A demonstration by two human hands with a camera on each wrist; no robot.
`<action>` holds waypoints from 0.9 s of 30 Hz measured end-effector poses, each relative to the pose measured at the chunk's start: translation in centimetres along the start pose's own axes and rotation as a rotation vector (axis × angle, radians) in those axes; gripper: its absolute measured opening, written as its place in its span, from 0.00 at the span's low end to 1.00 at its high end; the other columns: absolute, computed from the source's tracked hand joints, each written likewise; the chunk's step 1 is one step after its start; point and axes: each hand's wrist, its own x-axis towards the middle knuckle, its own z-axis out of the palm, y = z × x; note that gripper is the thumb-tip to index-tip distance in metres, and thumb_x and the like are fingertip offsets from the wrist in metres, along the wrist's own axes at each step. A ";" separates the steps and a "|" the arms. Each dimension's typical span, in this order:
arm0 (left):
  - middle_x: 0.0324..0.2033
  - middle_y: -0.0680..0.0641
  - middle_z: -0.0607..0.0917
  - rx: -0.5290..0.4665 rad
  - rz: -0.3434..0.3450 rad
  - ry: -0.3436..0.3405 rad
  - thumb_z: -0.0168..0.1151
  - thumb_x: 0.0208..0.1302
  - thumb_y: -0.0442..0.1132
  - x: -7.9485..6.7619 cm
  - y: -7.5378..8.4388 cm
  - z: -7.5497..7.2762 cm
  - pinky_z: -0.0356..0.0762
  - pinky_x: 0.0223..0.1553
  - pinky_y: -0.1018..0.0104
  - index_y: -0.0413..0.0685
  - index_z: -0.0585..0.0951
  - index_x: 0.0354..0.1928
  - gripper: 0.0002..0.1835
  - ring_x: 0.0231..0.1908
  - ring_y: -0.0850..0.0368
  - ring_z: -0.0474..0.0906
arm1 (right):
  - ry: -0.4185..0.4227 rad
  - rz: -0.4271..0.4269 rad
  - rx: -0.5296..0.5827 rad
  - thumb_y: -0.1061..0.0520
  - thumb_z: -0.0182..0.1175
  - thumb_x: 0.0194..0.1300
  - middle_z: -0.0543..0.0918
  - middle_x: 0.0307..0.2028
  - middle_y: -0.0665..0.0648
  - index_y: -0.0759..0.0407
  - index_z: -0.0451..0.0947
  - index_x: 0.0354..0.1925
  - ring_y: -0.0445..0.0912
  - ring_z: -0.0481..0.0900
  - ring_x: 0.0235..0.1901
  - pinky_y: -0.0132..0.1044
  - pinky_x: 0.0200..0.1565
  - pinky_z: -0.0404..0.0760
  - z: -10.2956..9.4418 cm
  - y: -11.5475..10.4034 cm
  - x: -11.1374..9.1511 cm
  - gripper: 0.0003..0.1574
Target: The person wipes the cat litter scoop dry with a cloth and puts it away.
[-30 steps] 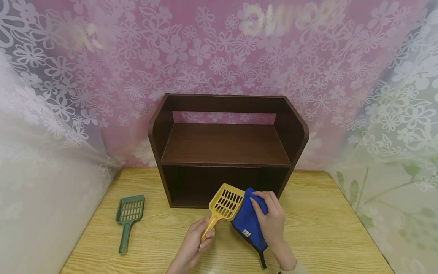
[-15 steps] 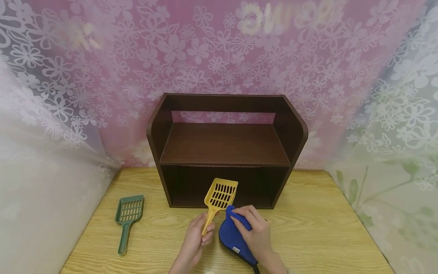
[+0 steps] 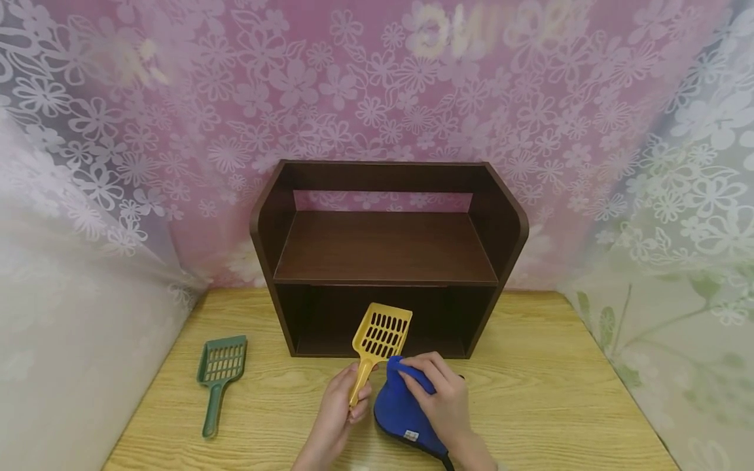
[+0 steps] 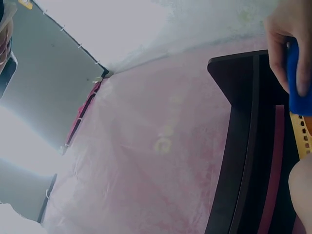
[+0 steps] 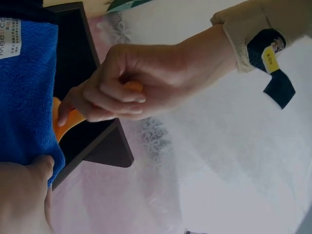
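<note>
My left hand [image 3: 332, 415] grips the handle of a yellow slotted litter scoop [image 3: 368, 365], its pan pointing up and away in front of the shelf. With thumb and fingers my right hand [image 3: 442, 399] pinches a blue cloth [image 3: 396, 407], which has a dark edge, a white label and a black loop. The cloth's upper corner meets the lower right side of the scoop's pan. In the right wrist view, the fluffy blue cloth [image 5: 24, 102] hides most of the scoop, and the left hand's fingers [image 5: 105, 95] wrap round the handle.
A dark brown two-tier shelf [image 3: 385, 252] stands at the back of the wood-grain table [image 3: 548, 392]. A green litter scoop [image 3: 216, 386] lies on the table at the left. Flowered curtains [image 3: 377, 98] surround the table on three sides.
The right hand and cloth have moved left and down, from the pan's right side to its lower right corner. The yellow scoop has turned more upright and shifted slightly left.
</note>
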 end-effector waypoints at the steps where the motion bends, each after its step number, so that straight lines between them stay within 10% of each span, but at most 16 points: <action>1: 0.19 0.56 0.65 0.013 0.003 -0.002 0.34 0.74 0.47 0.0 0.0 -0.1 0.54 0.12 0.78 0.35 0.68 0.53 0.22 0.11 0.69 0.57 | 0.008 0.008 -0.002 0.63 0.71 0.45 0.80 0.35 0.48 0.50 0.81 0.40 0.40 0.81 0.35 0.23 0.42 0.77 -0.2 0.2 0.1 0.21; 16: 0.18 0.55 0.66 0.129 -0.035 -0.202 0.39 0.72 0.49 -0.7 -0.5 -1.4 0.55 0.13 0.79 0.34 0.72 0.49 0.23 0.11 0.69 0.56 | 0.093 0.143 -0.122 0.64 0.70 0.48 0.80 0.36 0.50 0.50 0.81 0.41 0.41 0.78 0.36 0.18 0.47 0.71 -3.4 3.1 2.4 0.19; 27: 0.17 0.54 0.67 0.303 -0.035 -0.120 0.42 0.70 0.54 -0.8 -0.6 -1.6 0.54 0.11 0.78 0.38 0.75 0.45 0.25 0.11 0.67 0.56 | 0.017 0.260 -0.028 0.65 0.64 0.55 0.80 0.36 0.47 0.49 0.80 0.42 0.38 0.77 0.35 0.19 0.41 0.73 -4.7 3.7 1.8 0.17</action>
